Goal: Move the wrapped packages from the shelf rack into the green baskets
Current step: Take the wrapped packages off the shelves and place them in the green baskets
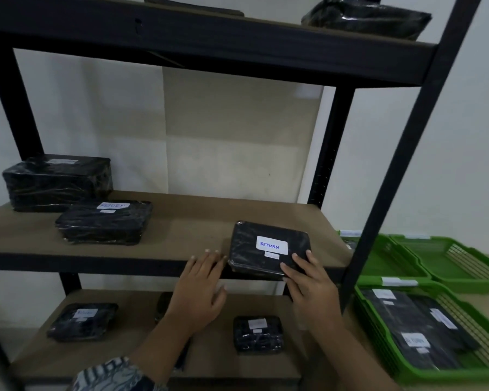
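A flat black wrapped package with a white "RETURN" label lies at the front edge of the middle shelf, its near side slightly over the edge. My right hand grips its front right corner, thumb on top. Just left of the package, my left hand hovers with fingers spread, holding nothing. Two more wrapped packages sit at the shelf's left. The near green basket at the right holds several labelled packages.
The lower shelf carries wrapped packages. Another package lies on the top shelf. Two further green baskets stand behind the near one. The rack's black front post stands between shelf and baskets.
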`<state>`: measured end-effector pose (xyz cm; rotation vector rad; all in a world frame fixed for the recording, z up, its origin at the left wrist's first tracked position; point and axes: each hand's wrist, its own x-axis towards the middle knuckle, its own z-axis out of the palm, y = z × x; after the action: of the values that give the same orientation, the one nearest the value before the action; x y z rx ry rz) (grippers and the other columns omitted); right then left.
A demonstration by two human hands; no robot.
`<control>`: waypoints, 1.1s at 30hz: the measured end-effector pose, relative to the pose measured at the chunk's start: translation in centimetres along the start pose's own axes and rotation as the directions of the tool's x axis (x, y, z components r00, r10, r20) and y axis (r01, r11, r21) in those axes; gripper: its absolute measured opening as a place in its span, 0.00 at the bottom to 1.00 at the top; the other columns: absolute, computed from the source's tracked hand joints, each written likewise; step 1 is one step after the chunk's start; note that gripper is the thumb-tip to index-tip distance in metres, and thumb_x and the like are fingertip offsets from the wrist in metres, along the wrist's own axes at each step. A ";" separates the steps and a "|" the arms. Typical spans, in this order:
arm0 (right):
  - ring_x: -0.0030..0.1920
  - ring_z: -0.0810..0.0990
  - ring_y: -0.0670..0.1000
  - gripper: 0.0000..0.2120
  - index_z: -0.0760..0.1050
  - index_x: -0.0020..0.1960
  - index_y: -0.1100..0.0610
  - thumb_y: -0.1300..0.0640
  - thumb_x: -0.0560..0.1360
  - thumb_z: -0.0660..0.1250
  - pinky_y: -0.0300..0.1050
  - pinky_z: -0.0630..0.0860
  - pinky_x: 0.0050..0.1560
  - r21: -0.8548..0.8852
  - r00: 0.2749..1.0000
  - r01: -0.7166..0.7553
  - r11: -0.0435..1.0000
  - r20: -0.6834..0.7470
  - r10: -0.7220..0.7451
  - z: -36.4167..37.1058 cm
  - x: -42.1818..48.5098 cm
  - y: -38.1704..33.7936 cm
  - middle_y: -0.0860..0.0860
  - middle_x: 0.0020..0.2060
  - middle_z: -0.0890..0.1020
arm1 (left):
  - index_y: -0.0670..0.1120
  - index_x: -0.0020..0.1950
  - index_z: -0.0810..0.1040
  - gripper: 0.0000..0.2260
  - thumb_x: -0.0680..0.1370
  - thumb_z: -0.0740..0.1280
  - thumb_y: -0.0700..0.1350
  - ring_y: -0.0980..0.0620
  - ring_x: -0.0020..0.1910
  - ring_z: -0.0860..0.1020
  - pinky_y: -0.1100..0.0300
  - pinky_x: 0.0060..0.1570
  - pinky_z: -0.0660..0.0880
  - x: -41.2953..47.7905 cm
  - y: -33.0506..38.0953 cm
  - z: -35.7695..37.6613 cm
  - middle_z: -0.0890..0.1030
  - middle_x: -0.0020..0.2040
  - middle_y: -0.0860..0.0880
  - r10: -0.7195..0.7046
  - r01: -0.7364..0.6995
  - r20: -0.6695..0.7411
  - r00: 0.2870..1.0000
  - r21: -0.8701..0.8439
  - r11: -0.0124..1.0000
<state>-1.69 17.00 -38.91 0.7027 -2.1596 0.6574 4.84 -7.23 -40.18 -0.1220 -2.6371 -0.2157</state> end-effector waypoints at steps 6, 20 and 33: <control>0.59 0.78 0.65 0.19 0.84 0.48 0.55 0.69 0.61 0.78 0.57 0.75 0.54 -0.004 0.998 -0.054 0.999 -0.033 0.054 -4.6 -5.1 2.0 0.57 0.52 0.83 | 0.44 0.66 0.72 0.23 0.74 0.57 0.53 0.46 0.67 0.69 0.50 0.70 0.58 -1.5 5.5 0.9 0.74 0.66 0.45 0.083 -0.083 0.007 0.997 -0.027 0.996; 0.59 0.78 0.56 0.14 0.84 0.49 0.49 0.58 0.64 0.71 0.46 0.79 0.50 -0.183 0.987 -0.163 0.970 -0.029 0.160 -15.5 -14.9 14.1 0.52 0.53 0.83 | 0.46 0.65 0.73 0.24 0.71 0.63 0.52 0.48 0.63 0.73 0.51 0.64 0.66 0.0 18.8 7.7 0.77 0.62 0.49 0.276 -0.262 0.089 0.957 -0.141 0.955; 0.55 0.80 0.63 0.22 0.85 0.46 0.51 0.68 0.55 0.81 0.55 0.81 0.45 -0.204 0.976 -0.209 0.956 0.015 0.216 -21.2 -13.6 31.2 0.55 0.49 0.84 | 0.47 0.66 0.73 0.23 0.71 0.60 0.49 0.47 0.65 0.72 0.49 0.63 0.65 7.9 33.7 15.5 0.76 0.63 0.49 0.274 -0.237 0.176 0.945 -0.207 0.949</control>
<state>-4.07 56.62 -44.27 0.3806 -2.3176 0.5275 -5.08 28.96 -45.44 -0.5752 -2.7618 -0.3743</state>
